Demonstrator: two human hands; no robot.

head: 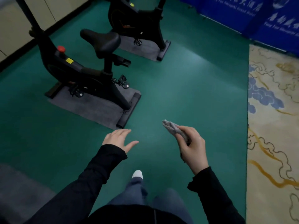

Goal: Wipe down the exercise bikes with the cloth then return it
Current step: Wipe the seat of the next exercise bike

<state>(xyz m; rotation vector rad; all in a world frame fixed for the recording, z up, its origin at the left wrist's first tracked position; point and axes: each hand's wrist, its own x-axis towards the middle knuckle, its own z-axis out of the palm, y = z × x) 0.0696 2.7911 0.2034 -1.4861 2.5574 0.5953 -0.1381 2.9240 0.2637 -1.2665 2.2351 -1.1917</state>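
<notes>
While the right hand (193, 147) grips the cloth (172, 127), the left hand (117, 139) is straight-fingered and the banner (226, 12) is illegible.

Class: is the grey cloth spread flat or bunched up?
Bunched up: the cloth is a crumpled wad gripped in the right hand, one end poking out beyond the fingers.
</notes>
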